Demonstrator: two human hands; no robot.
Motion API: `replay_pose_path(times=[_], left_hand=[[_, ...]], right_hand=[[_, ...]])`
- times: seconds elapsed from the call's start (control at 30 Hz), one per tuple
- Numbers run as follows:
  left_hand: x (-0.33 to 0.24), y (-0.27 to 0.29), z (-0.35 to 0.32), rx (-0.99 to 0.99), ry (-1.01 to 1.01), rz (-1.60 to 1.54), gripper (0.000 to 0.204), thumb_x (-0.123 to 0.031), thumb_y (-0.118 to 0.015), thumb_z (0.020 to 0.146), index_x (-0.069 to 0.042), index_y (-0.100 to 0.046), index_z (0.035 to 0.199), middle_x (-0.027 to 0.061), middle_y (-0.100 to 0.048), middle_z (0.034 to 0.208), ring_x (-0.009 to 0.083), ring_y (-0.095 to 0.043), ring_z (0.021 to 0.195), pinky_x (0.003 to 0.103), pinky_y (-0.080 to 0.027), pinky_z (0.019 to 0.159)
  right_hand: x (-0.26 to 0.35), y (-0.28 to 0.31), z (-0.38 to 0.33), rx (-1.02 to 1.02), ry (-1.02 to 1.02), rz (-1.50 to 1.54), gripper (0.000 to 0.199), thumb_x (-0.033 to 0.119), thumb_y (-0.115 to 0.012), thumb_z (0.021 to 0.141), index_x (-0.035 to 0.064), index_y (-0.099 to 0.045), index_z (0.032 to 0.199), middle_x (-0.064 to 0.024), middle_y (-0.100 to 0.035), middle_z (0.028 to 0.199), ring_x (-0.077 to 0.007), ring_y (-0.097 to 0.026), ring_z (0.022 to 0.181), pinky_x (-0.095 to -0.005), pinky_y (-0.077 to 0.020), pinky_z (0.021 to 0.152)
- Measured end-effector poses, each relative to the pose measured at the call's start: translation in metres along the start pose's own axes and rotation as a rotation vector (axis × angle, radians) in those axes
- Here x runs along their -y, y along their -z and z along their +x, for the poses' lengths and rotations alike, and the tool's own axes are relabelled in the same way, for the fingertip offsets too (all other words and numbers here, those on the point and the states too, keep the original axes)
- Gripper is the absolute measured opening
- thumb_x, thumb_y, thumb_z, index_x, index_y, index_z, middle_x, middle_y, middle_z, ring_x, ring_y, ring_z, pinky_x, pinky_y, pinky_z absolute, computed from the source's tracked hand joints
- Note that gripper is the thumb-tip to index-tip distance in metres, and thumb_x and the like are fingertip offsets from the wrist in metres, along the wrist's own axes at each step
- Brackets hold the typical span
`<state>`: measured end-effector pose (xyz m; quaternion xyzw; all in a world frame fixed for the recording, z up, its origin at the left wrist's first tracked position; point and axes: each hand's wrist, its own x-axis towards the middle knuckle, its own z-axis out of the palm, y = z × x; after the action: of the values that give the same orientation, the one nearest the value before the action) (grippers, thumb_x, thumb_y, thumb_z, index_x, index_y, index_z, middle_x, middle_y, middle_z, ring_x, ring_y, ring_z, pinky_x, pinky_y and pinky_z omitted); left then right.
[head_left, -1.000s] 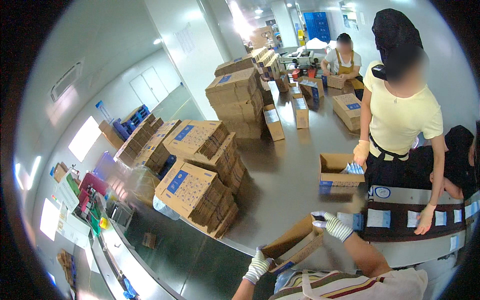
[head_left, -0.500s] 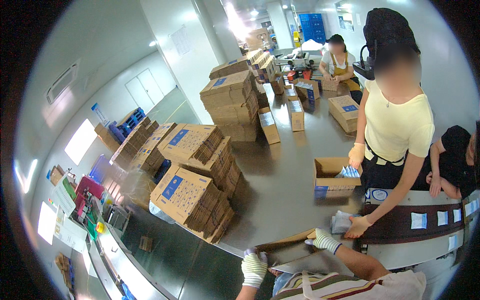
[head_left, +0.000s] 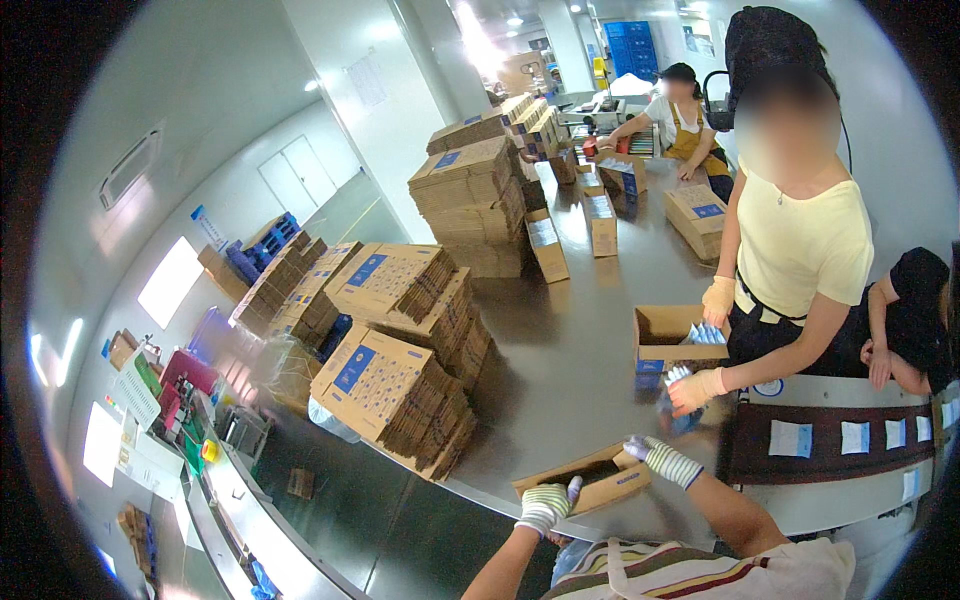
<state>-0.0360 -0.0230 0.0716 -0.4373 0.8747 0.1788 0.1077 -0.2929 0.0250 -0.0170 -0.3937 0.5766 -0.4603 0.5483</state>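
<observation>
Striped work gloves cover both my hands at the near edge of the metal table. Between them is a small open brown cardboard box (head_left: 612,488), tilted, its inside dark. My left hand (head_left: 547,504) is closed on the box's near left side, thumb up at the rim. My right hand (head_left: 664,459) grips the right end, fingers over the top edge. Just beyond, a co-worker's gloved hand (head_left: 697,391) holds a bunch of packets (head_left: 676,378). The co-worker's other hand (head_left: 718,300) is at packets in an open carton (head_left: 680,354).
Stacks of flattened cartons (head_left: 395,400) stand along the table's left edge, with a taller stack (head_left: 468,205) behind. Filled boxes (head_left: 603,232) stand farther back. At right, a dark conveyor belt (head_left: 750,450) carries several packets (head_left: 791,438). A second co-worker (head_left: 685,130) sits at the far end.
My left hand has moved up and right along the box, whose near wall now shows. My right hand has risen slightly. The co-worker has lifted packets off the table toward the carton.
</observation>
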Motion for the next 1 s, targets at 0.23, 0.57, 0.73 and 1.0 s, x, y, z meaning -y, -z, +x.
replay_pose_path(times=[0.23,0.57,0.73,1.0], left_hand=[[-0.012,-0.028,0.001,-0.404,-0.224,0.013,0.034,-0.032,-0.044,0.089,-0.005,-0.056,0.105,0.0173,-0.064,0.087,0.0319,-0.062,0.083,0.044,-0.048,0.073],[-0.035,-0.037,0.004,-0.013,-0.230,0.117,0.034,-0.017,-0.050,0.082,-0.003,-0.049,0.114,0.0214,-0.062,0.097,0.0346,-0.062,0.087,0.043,-0.050,0.074],[-0.036,-0.017,0.007,-0.032,-0.227,-0.025,0.037,-0.025,-0.057,0.080,-0.001,-0.052,0.108,0.0241,-0.063,0.093,0.0369,-0.062,0.086,0.045,-0.050,0.073],[-0.033,0.001,-0.016,-0.330,-0.222,-1.566,0.048,-0.009,-0.072,0.076,0.001,-0.046,0.115,0.0138,-0.060,0.110,0.0206,-0.058,0.098,0.030,-0.049,0.084]], right_hand=[[-0.007,-0.040,-0.018,-0.196,0.003,-0.105,0.076,0.023,-0.075,0.073,-0.0027,-0.035,0.132,-0.0209,-0.054,0.115,-0.0297,-0.053,0.105,-0.0384,-0.0444,0.091],[0.001,-0.037,-0.018,-0.218,0.020,-0.644,0.078,0.028,-0.075,0.071,-0.0042,-0.036,0.131,-0.0219,-0.051,0.121,-0.0313,-0.052,0.108,-0.0361,-0.0430,0.093],[-0.072,0.003,0.000,-0.401,0.203,0.031,0.059,0.016,-0.066,0.081,-0.0015,-0.039,0.130,-0.0196,-0.050,0.124,-0.0274,-0.049,0.114,-0.0356,-0.0422,0.096],[0.113,-0.038,-0.090,-0.263,0.198,-0.332,0.067,0.027,-0.074,0.073,-0.0070,-0.041,0.120,-0.0243,-0.056,0.112,-0.0297,-0.056,0.104,-0.0401,-0.0480,0.086]])
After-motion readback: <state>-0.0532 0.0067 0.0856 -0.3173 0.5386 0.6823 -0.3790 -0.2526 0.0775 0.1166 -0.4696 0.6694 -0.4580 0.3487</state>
